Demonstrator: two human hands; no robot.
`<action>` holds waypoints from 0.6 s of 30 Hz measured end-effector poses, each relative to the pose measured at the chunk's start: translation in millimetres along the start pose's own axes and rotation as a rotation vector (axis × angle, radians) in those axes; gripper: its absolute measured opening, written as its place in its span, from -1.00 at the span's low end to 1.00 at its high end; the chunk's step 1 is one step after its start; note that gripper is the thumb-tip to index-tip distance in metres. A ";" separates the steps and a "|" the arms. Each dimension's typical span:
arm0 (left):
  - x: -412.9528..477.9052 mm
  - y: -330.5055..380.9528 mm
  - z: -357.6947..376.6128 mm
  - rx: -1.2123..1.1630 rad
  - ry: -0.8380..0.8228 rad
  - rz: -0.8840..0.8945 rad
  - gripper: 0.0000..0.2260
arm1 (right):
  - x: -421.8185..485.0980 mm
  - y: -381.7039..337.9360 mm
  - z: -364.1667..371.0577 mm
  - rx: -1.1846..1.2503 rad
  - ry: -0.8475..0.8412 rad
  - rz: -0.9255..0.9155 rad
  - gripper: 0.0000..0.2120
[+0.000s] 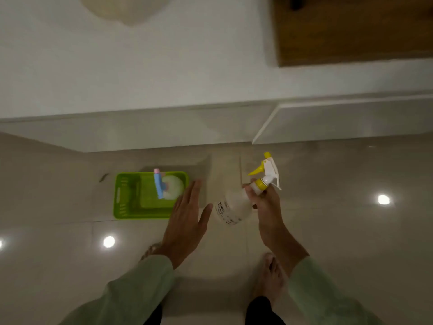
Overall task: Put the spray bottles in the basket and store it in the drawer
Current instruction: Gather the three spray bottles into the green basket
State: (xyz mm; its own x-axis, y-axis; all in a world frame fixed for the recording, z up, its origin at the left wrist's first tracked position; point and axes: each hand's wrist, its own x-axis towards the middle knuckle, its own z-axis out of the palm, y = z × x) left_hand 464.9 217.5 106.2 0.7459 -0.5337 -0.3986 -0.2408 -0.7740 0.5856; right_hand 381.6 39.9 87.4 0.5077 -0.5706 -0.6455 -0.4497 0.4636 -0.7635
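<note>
left hand [187, 219] flat, spread; right hand [267, 207] gripping spray bottle [236, 205] neck

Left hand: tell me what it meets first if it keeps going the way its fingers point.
Probably the green basket. The open left hand points toward its near right corner, where a blue-topped spray bottle already lies; height above the floor is unclear.

Basket [131, 207] on floor [339, 231], left; one spray bottle [172, 187] inside. Second spray bottle [236, 207] right of basket, in right hand [269, 207]. Drawer [351, 120] behind.
</note>
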 end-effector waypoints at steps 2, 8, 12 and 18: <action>-10.3 -13.1 -23.0 -0.012 0.039 -0.018 -0.41 | -18.9 -7.8 23.3 -0.025 -0.044 -0.052 -0.85; -35.9 -85.5 -107.2 -0.054 0.141 -0.115 -0.41 | -69.6 -17.6 138.4 -0.101 -0.088 -0.192 -0.73; -30.4 -133.7 -143.8 -0.025 0.151 -0.121 -0.43 | -73.9 0.4 215.8 -0.205 -0.075 -0.284 -0.67; -2.1 -210.4 -161.4 0.002 0.116 -0.128 -0.43 | -49.5 71.9 297.3 -0.375 0.008 -0.299 -0.71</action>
State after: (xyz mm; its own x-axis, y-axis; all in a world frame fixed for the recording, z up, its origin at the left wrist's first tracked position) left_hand 614.3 436.5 97.8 0.8371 -0.3876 -0.3861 -0.1401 -0.8341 0.5335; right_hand 542.6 303.0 58.2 0.6502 -0.6476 -0.3972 -0.5195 0.0024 -0.8544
